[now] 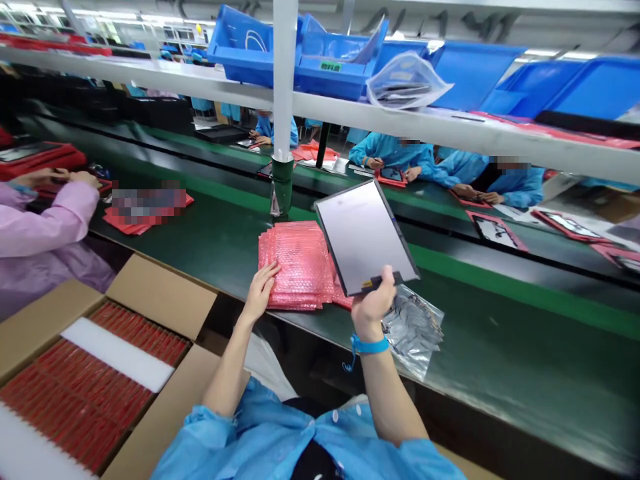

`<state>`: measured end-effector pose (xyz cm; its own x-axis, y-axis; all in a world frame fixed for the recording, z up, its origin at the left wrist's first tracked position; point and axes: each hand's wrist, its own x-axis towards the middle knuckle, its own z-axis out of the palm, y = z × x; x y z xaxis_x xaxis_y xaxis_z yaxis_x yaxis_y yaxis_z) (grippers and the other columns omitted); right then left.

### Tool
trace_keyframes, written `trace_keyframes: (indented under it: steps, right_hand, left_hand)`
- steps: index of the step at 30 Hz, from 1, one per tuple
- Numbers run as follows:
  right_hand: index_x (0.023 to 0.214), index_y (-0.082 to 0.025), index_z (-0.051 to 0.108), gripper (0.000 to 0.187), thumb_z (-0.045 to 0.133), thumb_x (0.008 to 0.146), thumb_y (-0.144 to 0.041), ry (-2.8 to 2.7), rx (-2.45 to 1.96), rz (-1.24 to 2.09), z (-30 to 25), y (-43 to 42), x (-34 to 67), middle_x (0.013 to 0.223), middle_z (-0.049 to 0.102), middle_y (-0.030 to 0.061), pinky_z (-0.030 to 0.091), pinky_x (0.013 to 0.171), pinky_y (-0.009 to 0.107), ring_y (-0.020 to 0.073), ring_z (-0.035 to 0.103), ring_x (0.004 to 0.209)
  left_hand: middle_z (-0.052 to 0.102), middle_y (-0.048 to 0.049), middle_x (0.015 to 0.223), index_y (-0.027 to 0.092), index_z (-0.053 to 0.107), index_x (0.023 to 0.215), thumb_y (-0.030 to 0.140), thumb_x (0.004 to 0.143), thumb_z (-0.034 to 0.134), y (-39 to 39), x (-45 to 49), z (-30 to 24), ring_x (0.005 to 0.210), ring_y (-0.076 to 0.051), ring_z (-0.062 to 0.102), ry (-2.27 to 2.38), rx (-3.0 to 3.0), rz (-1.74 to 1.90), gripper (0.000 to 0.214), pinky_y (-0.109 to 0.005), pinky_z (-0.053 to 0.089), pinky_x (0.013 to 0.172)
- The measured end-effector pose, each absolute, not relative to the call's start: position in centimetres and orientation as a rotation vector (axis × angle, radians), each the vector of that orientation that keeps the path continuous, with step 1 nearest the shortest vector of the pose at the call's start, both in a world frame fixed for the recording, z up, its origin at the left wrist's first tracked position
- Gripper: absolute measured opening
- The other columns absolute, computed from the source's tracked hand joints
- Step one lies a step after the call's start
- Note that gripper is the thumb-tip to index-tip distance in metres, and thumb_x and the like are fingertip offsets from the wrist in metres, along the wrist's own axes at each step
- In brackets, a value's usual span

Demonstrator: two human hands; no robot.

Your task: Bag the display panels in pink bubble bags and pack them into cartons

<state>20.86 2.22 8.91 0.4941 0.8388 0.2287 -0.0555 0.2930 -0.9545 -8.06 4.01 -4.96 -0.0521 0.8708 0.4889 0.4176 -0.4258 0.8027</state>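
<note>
My right hand [374, 303], with a blue wrist strap below it, grips the lower edge of a flat LCD panel [361, 233]. The thumb lies over its front beside a small yellow and black strip. The panel is tilted up above the bench, its pale grey face toward me. My left hand [261, 290] rests with fingers stretched out on the left edge of a stack of pink bubble-wrap bags [303, 260]. Just right of my right wrist lies a clear plastic bag [415, 330] with dark grey pieces in it, too jumbled to make out.
An open cardboard box [165, 287] holding rows of red-edged items and white foam stands at lower left. A white post [283, 80] rises behind the stack. Overhead, a shelf [340, 110] carries blue bins [330, 63]. Co-workers sit at left and across the green bench [500, 347].
</note>
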Motion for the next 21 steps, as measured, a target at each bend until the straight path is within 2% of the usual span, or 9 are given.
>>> trace_keyframes:
  steps: [3,5,7,13,15,18,20,21]
  right_hand:
    - [0.088,-0.023,0.065,0.051,0.071,0.088,-0.074,-0.802,-0.968,1.241,8.4,3.2,18.4,0.068,0.069,0.0010,0.044,0.043,0.026,0.0155,0.059,0.052]
    - [0.079,-0.023,0.062,0.053,0.079,0.082,-0.073,-0.850,-0.941,1.435,7.7,3.2,16.7,0.063,0.070,0.0031,0.035,0.038,0.024,0.0118,0.051,0.044]
    - [0.077,-0.022,0.062,0.055,0.079,0.081,-0.074,-0.852,-0.957,1.470,6.7,3.2,14.9,0.065,0.074,0.0062,0.032,0.037,0.024,0.0108,0.049,0.043]
    - [0.077,-0.018,0.068,0.065,0.074,0.082,-0.083,-1.042,-1.013,1.528,4.2,3.7,12.0,0.073,0.079,0.0111,0.037,0.040,0.021,0.0098,0.055,0.046]
    - [0.074,-0.017,0.069,0.072,0.067,0.086,-0.088,-1.196,-1.070,1.633,3.8,3.5,12.7,0.067,0.077,0.0102,0.034,0.040,0.020,0.0097,0.056,0.043]
    - [0.074,-0.016,0.072,0.082,0.049,0.095,-0.092,-1.486,-1.125,1.800,3.6,1.8,15.2,0.056,0.070,0.0074,0.032,0.040,0.021,0.0108,0.055,0.039]
    - [0.078,-0.017,0.074,0.078,0.047,0.100,-0.087,-1.644,-1.124,1.767,3.3,-0.6,17.3,0.056,0.070,0.0053,0.038,0.045,0.022,0.0120,0.058,0.042]
    - [0.080,-0.018,0.074,0.072,0.051,0.103,-0.082,-1.683,-1.141,1.700,3.2,-1.9,18.5,0.058,0.071,0.0043,0.042,0.049,0.023,0.0128,0.060,0.045]
  left_hand:
    - [0.063,-0.0121,0.163,0.027,0.074,0.145,0.053,0.115,0.047,3.9,-8.0,-4.8,0.156,-0.030,0.054,1.354,1.829,1.486,0.048,-0.062,0.037,0.135]
    - [0.063,-0.0122,0.163,0.028,0.074,0.145,0.052,0.115,0.046,3.8,-7.9,-4.8,0.156,-0.029,0.055,1.348,1.835,1.501,0.047,-0.061,0.037,0.135]
    - [0.063,-0.0119,0.164,0.028,0.074,0.145,0.051,0.116,0.046,3.8,-7.9,-4.7,0.156,-0.029,0.055,1.350,1.839,1.501,0.046,-0.060,0.038,0.134]
    - [0.063,-0.0123,0.163,0.027,0.073,0.144,0.052,0.115,0.046,3.7,-8.0,-4.9,0.156,-0.029,0.054,1.374,1.825,1.471,0.046,-0.058,0.037,0.135]
    - [0.063,-0.0144,0.162,0.025,0.070,0.146,0.053,0.115,0.047,3.7,-8.0,-5.1,0.155,-0.029,0.055,1.388,1.785,1.478,0.048,-0.057,0.038,0.135]
    - [0.058,-0.0178,0.165,0.023,0.053,0.160,0.054,0.115,0.048,3.5,-8.0,-5.0,0.156,-0.028,0.055,1.391,1.714,1.519,0.055,-0.054,0.040,0.134]
    - [0.053,-0.0185,0.169,0.023,0.046,0.164,0.053,0.115,0.048,3.0,-8.1,-4.4,0.158,-0.027,0.053,1.401,1.735,1.534,0.057,-0.051,0.041,0.134]
    - [0.052,-0.0181,0.170,0.024,0.048,0.163,0.052,0.116,0.048,2.7,-8.1,-3.9,0.159,-0.027,0.052,1.422,1.774,1.534,0.055,-0.050,0.041,0.134]
